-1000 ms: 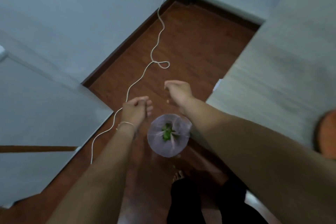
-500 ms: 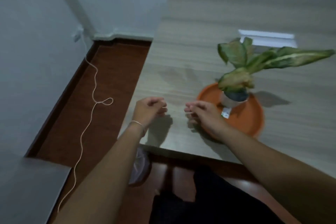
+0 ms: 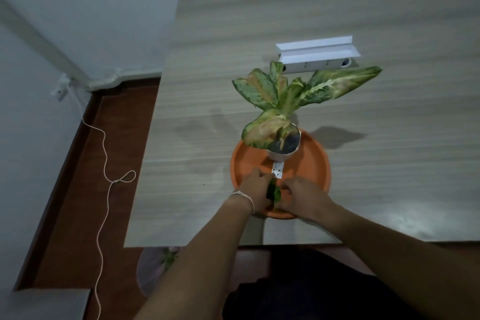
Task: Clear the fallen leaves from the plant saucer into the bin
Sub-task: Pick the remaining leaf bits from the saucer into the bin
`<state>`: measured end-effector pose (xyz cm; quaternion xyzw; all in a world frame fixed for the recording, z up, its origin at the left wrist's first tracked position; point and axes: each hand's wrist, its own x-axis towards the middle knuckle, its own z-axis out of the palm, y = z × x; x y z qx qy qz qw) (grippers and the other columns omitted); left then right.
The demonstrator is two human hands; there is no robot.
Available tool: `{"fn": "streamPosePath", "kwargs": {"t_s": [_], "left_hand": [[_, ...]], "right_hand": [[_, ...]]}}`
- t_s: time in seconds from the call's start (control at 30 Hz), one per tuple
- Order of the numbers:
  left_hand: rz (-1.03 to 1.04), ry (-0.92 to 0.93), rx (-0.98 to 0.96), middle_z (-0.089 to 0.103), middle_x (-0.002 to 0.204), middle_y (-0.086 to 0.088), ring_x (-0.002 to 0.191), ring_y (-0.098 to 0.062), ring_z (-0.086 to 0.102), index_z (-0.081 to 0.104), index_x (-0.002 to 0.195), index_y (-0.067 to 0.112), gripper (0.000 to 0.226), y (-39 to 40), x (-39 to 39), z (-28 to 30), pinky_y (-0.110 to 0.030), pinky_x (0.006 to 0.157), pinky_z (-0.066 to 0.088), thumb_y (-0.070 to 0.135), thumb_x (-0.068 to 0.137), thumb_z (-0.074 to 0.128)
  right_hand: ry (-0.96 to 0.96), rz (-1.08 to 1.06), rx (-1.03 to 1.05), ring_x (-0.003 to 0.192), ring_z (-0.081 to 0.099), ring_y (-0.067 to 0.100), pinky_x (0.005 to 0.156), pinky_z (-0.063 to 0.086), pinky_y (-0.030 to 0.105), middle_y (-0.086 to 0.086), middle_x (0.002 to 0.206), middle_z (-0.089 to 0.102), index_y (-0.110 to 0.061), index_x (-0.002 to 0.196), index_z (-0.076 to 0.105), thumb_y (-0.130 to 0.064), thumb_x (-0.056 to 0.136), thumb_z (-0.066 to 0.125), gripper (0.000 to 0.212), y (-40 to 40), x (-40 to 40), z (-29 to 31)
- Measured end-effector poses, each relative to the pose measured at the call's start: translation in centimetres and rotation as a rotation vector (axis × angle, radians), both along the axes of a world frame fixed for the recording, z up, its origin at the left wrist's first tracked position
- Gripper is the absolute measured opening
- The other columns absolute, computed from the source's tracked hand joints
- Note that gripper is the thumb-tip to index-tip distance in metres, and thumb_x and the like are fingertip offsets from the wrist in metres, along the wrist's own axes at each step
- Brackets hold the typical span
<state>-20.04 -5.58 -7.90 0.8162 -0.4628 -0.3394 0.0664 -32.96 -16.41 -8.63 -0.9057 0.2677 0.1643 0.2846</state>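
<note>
Spreading across most of the upper right of the view, the pale wood-grain surface (image 3: 207, 65) carries everything the task concerns. Left of it lies a strip of reddish-brown floor (image 3: 114, 138), with a thin white cord (image 3: 105, 163) trailing along it from a wall socket (image 3: 60, 87) and making one loop on the way. Toward the near edge of the surface sits the round orange saucer (image 3: 318, 161), and in its far half stands a small white pot (image 3: 279, 155) holding a plant (image 3: 280, 96) with broad green, cream and pink mottled leaves that lean out over the surface. A white label (image 3: 277, 169) lies on the saucer just in front of the pot. Behind the plant, a white power strip (image 3: 315, 64) rests under a folded sheet of white paper (image 3: 318, 47).

Below the near left corner of the surface, on the floor, stands the bin (image 3: 148, 273), lined with a translucent pale bag; a few green leaves already lie inside it (image 3: 169, 257), partly hidden by the person's left forearm.

Both hands are down in the near part of the saucer, close together. The left hand (image 3: 255, 193), with a thin bracelet (image 3: 244, 196) at the wrist, and the right hand (image 3: 301, 196) are curled inward with a small dark green fallen leaf (image 3: 274, 192) between them. Their fingers touch or press against it, but whether either one has truly pinched it cannot be told.
</note>
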Motion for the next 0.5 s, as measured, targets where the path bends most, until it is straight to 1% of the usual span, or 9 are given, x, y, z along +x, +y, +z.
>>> {"fn": "streamPosePath", "kwargs": {"t_s": [0.03, 0.1, 0.17, 0.23, 0.27, 0.33, 0.4, 0.5], "left_hand": [[-0.033, -0.024, 0.006, 0.046, 0.123, -0.016, 0.102, -0.037, 0.056, 0.052, 0.127, 0.017, 0.058, -0.1, 0.0, -0.4, -0.039, 0.096, 0.048, 0.018, 0.072, 0.070], [-0.088, -0.068, 0.012, 0.048, 0.120, -0.017, 0.101, -0.038, 0.055, 0.054, 0.124, 0.013, 0.053, -0.3, 0.3, -0.7, -0.042, 0.095, 0.049, 0.016, 0.073, 0.068], [-0.112, -0.089, 0.030, 0.051, 0.115, -0.017, 0.101, -0.037, 0.055, 0.061, 0.113, 0.009, 0.040, -0.5, 0.8, -0.5, -0.040, 0.093, 0.048, 0.016, 0.075, 0.067], [-0.124, -0.097, 0.047, 0.055, 0.113, -0.016, 0.102, -0.035, 0.054, 0.067, 0.103, 0.009, 0.027, -0.5, 1.2, -0.1, -0.036, 0.091, 0.045, 0.016, 0.077, 0.066], [-0.130, -0.103, 0.052, 0.057, 0.113, -0.017, 0.102, -0.035, 0.054, 0.068, 0.101, 0.009, 0.024, -0.5, 1.3, 0.1, -0.035, 0.090, 0.045, 0.016, 0.077, 0.066], [-0.142, -0.119, 0.051, 0.059, 0.113, -0.018, 0.104, -0.035, 0.055, 0.070, 0.101, 0.007, 0.024, -0.5, 1.6, 0.4, -0.034, 0.088, 0.044, 0.014, 0.079, 0.063], [-0.130, -0.120, 0.052, 0.058, 0.115, -0.018, 0.104, -0.036, 0.056, 0.069, 0.105, 0.007, 0.027, -0.5, 1.7, 0.3, -0.033, 0.087, 0.045, 0.015, 0.080, 0.063], [-0.115, -0.107, 0.054, 0.051, 0.122, -0.015, 0.104, -0.036, 0.055, 0.059, 0.120, 0.013, 0.043, -0.7, 1.6, 0.0, -0.036, 0.091, 0.047, 0.020, 0.078, 0.067]], "right_hand": [[0.001, 0.032, -0.007, 0.098, 0.064, 0.022, 0.080, 0.055, 0.039, -0.001, 0.110, 0.066, -0.032, 0.118, 0.061, -0.059, 0.068, 0.070, 0.058, 0.4, 0.2, -0.3], [-0.003, 0.081, -0.016, 0.106, 0.061, 0.026, 0.085, 0.053, 0.041, 0.003, 0.119, 0.061, -0.031, 0.128, 0.052, -0.054, 0.074, 0.070, 0.061, 1.0, 0.7, -0.7], [-0.031, 0.112, -0.030, 0.110, 0.059, 0.028, 0.089, 0.052, 0.041, 0.006, 0.125, 0.057, -0.028, 0.133, 0.051, -0.045, 0.083, 0.067, 0.056, 1.1, 0.9, -0.9], [-0.028, 0.153, -0.051, 0.113, 0.057, 0.027, 0.092, 0.050, 0.039, 0.005, 0.129, 0.055, -0.026, 0.132, 0.054, -0.039, 0.090, 0.061, 0.045, 0.8, 0.8, -1.1], [-0.005, 0.173, -0.061, 0.113, 0.057, 0.026, 0.093, 0.050, 0.038, 0.005, 0.129, 0.054, -0.025, 0.130, 0.056, -0.037, 0.092, 0.058, 0.040, 0.4, 0.6, -1.2], [0.024, 0.180, -0.070, 0.113, 0.056, 0.026, 0.093, 0.050, 0.039, 0.004, 0.127, 0.054, -0.023, 0.128, 0.059, -0.032, 0.094, 0.054, 0.035, -0.6, 0.4, -1.2], [0.027, 0.158, -0.069, 0.112, 0.057, 0.026, 0.092, 0.051, 0.039, 0.004, 0.124, 0.054, -0.022, 0.127, 0.060, -0.030, 0.093, 0.054, 0.035, -1.7, 0.3, -1.0], [0.021, 0.117, -0.064, 0.110, 0.058, 0.026, 0.090, 0.050, 0.037, 0.003, 0.122, 0.054, -0.024, 0.129, 0.055, -0.028, 0.089, 0.057, 0.040, -2.7, 0.4, -0.5]]}}
